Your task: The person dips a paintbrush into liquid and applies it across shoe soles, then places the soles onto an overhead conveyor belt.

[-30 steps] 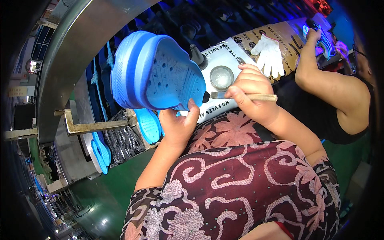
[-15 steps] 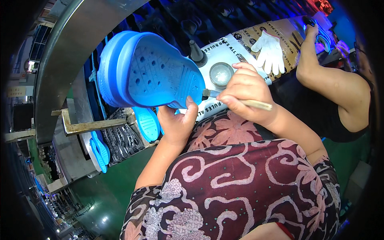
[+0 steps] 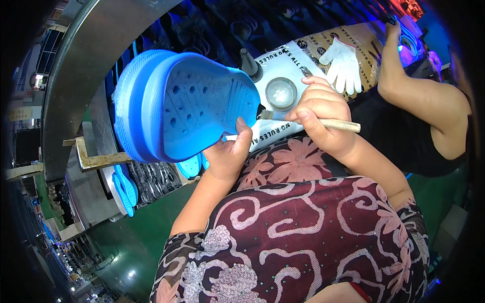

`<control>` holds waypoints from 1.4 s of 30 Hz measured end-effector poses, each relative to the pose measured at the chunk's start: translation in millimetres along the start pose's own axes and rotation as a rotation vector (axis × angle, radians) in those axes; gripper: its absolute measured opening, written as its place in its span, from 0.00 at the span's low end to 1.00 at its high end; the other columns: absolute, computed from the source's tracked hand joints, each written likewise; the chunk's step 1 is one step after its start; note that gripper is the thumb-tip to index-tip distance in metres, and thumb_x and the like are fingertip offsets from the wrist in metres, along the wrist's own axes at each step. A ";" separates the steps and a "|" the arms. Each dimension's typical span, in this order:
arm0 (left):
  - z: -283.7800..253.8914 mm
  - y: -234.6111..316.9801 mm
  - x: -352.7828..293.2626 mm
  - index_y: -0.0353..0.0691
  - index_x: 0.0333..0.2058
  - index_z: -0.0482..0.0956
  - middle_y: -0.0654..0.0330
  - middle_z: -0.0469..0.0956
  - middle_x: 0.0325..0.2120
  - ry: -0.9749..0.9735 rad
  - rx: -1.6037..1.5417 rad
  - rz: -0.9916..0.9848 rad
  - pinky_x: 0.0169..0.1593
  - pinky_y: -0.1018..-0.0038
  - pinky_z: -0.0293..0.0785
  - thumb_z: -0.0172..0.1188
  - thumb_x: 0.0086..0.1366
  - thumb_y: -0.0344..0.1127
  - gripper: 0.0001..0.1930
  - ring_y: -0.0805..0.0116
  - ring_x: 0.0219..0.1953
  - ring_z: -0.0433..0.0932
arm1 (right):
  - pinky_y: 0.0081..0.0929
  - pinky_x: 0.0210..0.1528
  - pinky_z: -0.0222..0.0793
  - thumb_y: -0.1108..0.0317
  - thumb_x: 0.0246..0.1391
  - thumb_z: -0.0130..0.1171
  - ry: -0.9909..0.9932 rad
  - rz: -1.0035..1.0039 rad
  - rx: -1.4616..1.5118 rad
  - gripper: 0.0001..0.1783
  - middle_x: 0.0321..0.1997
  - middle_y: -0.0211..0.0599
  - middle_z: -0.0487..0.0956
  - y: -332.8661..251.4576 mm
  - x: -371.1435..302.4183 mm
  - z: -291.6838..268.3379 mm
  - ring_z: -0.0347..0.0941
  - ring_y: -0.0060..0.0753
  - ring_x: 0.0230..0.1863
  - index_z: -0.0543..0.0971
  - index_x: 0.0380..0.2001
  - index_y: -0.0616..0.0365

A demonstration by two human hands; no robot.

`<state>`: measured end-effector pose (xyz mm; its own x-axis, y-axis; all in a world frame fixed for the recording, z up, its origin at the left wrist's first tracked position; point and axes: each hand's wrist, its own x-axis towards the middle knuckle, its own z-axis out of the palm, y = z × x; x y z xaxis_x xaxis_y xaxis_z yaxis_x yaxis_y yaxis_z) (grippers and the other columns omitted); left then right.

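My left hand (image 3: 230,154) grips a thick blue shoe sole (image 3: 197,103) by its near edge, thumb on top and fingers hidden beneath. The sole is tilted, its hollow side with several round holes facing me. Closed in my right hand (image 3: 326,118) is a flat brush (image 3: 344,125) with a pale wooden handle. Its bristles point left at the sole's right end, beside a small dark patch there; whether they touch cannot be made out. Just beyond the brush stands a round dish (image 3: 281,94) holding something whitish and clear.
A dark cone-shaped stand (image 3: 248,64) is behind the dish, and a white glove (image 3: 343,68) lies on brown printed wrapping. A metal bracket (image 3: 96,159) juts in at left, near more blue soles (image 3: 125,189). At right, a co-worker's arm (image 3: 424,96) reaches toward blue-lit items.
The sole has shifted down and left and turned a little, covering more of the blue pieces below. My right hand has moved slightly right, with the brush handle now more level.
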<state>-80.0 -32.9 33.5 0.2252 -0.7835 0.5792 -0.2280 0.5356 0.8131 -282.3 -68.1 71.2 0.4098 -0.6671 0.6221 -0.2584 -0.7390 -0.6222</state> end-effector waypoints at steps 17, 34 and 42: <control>-7.5 3.3 8.8 0.29 0.39 0.75 0.53 0.77 0.36 -0.092 0.201 0.099 0.41 0.71 0.74 0.60 0.48 0.20 0.16 0.62 0.36 0.78 | 0.36 0.45 0.64 0.69 0.50 0.57 0.060 0.047 -0.095 0.12 0.15 0.33 0.71 -1.5 -1.3 -0.6 0.68 0.37 0.23 0.77 0.15 0.57; 102.5 136.4 156.7 0.32 0.62 0.50 0.50 0.74 0.38 -1.110 -0.503 -0.726 0.14 0.82 0.69 0.63 0.48 0.33 0.44 0.74 0.15 0.74 | 0.24 0.29 0.64 0.68 0.59 0.49 0.495 0.481 0.208 0.16 0.20 0.35 0.73 32.7 -74.7 -60.1 0.68 0.26 0.24 0.76 0.20 0.64; 286.9 169.4 289.2 0.30 0.53 0.58 0.39 0.71 0.47 -0.475 -1.095 -0.510 0.43 0.70 0.80 0.60 0.60 0.29 0.26 0.54 0.41 0.79 | 0.23 0.26 0.62 0.65 0.60 0.50 0.541 0.661 0.287 0.17 0.17 0.33 0.74 35.3 -73.1 -79.0 0.67 0.23 0.20 0.80 0.22 0.63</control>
<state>-325.2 -259.2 322.1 -0.3506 -0.8877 0.2983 0.7224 -0.0537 0.6893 -390.5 -52.8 41.3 -0.2316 -0.9543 0.1890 -0.0366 -0.1856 -0.9819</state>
